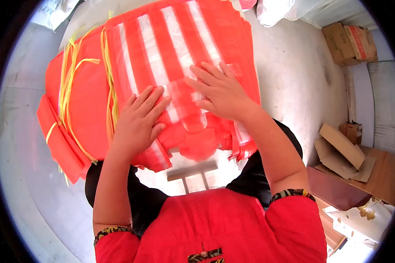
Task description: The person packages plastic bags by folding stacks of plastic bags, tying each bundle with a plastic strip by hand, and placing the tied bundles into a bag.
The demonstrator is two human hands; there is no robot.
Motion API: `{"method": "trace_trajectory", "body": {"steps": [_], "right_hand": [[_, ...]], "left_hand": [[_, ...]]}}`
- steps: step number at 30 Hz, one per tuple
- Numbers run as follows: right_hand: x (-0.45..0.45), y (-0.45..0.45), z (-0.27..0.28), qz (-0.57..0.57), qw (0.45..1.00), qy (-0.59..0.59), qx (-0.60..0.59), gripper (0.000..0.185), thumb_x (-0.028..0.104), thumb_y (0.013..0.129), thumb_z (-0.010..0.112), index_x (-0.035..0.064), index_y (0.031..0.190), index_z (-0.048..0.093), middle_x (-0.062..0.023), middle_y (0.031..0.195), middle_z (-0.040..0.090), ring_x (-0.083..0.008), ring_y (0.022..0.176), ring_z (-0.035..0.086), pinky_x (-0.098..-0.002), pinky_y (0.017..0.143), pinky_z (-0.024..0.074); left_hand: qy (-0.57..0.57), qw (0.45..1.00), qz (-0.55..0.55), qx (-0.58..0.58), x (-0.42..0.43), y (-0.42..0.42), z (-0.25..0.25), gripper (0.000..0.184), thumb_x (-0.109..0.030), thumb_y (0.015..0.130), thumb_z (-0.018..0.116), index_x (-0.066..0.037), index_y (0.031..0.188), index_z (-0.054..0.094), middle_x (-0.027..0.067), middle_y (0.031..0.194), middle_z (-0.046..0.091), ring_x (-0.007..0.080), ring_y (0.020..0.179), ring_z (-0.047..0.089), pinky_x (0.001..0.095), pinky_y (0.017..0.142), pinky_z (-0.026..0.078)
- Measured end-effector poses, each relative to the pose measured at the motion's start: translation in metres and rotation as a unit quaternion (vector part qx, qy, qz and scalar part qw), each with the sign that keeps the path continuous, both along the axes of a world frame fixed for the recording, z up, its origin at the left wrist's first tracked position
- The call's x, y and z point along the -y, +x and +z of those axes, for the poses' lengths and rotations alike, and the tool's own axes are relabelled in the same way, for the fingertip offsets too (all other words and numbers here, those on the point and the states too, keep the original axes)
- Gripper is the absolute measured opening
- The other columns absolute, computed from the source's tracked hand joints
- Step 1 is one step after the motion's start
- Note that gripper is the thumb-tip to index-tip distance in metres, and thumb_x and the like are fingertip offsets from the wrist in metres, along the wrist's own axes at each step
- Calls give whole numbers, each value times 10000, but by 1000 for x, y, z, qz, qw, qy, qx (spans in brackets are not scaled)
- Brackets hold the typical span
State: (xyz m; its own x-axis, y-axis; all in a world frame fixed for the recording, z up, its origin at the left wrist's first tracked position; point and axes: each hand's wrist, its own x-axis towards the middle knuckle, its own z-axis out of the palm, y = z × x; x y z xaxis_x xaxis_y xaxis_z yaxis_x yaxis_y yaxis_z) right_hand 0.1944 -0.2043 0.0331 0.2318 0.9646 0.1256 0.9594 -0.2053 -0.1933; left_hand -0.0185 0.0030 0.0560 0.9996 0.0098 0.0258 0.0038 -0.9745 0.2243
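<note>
- We see a pale floor (294, 79) spreading around the work on both sides.
- Next in size is the pile of striped red bags (175, 65), thin and plastic-looking, straight ahead of us, in front of the red shirt (206, 206) and reaching to the top of the view. Long white bands run along it away from us; its near edge is ragged and crumpled. We cannot tell what carries it.
- To its left we see a plain red stack (87, 96), and on that stack's outer left edge a folded red bundle (66, 151) with a yellow band around it.
- Black trousers (149, 204) cover our legs, one on each side below the pile, with a brown bar (193, 169) between them.
- At the right, well apart from the pile, we see a closed cardboard box (340, 44) near the top and an open carton (342, 149) lower down, beside a dark red panel (338, 188).
- Our right hand (224, 94) lies palm down on the striped bags, right of their middle, fingers spread and gripping nothing that we can see.
- Our left hand (138, 122) lies palm down on them too, lower and to the left, fingers parted, the thumb well out, with nothing visibly grasped.
- Thinnest of all are the yellow ties (110, 83), lying lengthwise in two loose bunches over the plain stack, one just beside the white bands.
</note>
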Motion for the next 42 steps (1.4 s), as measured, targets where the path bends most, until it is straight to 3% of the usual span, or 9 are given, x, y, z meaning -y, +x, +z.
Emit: {"method": "trace_trajectory", "body": {"steps": [5,11,15,18,21,25,32,38,42], "right_hand": [[21,12,6,-8,999,-28,-33,824,454,878,756,172,1591,454,-91,1721,299,-344,1592,237,-581,1277,182],[31,18,14,-35,994,-72,-80,989,446,790,838,165,1629,396,-96,1751,226,-333,1625,152,-519,1320,129],[30,15,18,-38,992,-85,-80,1005,413,776,851,146,1630,392,-104,1748,231,-323,1624,162,-510,1324,129],[26,14,22,-46,991,-104,-64,1002,397,772,854,130,1624,400,-108,1744,243,-320,1622,171,-510,1323,129],[26,11,23,-53,991,-111,-45,981,421,783,844,135,1617,414,-112,1734,269,-312,1617,194,-517,1321,121],[25,6,28,-55,991,-118,-14,945,488,815,816,162,1611,425,-114,1723,295,-310,1610,219,-538,1314,124],[22,1,37,-60,990,-129,-12,988,376,783,867,145,1624,403,-93,1727,295,-304,1615,204,-522,1324,109],[22,5,38,-23,995,-91,-32,900,279,784,851,135,1580,455,-102,1673,385,-319,1571,297,-538,1310,166],[19,8,41,1,997,-78,-20,855,225,774,837,126,1546,484,-104,1634,437,-329,1542,347,-548,1298,206]], "left_hand": [[-6,1000,19,-8,-1,-9,-1,791,-421,836,785,-178,1543,527,42,1673,406,297,1558,346,509,1248,310],[-37,999,29,-2,-14,-23,-8,810,-343,809,822,-163,1542,528,50,1681,394,315,1563,335,521,1257,296],[-153,987,45,32,-31,-37,-7,593,-232,842,797,-92,1398,648,84,1519,586,344,1498,450,521,1246,326],[-391,906,95,131,-64,-59,-28,265,-175,996,648,21,1152,735,124,1211,764,333,1294,651,470,1190,408],[-545,787,206,200,-82,-74,-29,378,-250,1117,487,47,1137,720,126,1178,756,281,1191,679,423,1139,445],[-492,793,284,220,-72,-55,-11,434,-261,1154,402,36,1159,717,101,1150,752,206,1140,677,375,1090,468],[-335,912,201,129,-42,-28,4,347,66,990,535,-22,1285,695,123,1198,745,248,1185,681,355,1059,500],[-312,916,214,132,-58,-27,-21,316,83,948,529,-2,1189,714,202,1133,725,358,1071,697,395,957,545],[-361,895,248,86,-58,-25,-16,340,87,969,504,3,1214,725,132,1181,745,225,1133,692,334,1010,527]]}}
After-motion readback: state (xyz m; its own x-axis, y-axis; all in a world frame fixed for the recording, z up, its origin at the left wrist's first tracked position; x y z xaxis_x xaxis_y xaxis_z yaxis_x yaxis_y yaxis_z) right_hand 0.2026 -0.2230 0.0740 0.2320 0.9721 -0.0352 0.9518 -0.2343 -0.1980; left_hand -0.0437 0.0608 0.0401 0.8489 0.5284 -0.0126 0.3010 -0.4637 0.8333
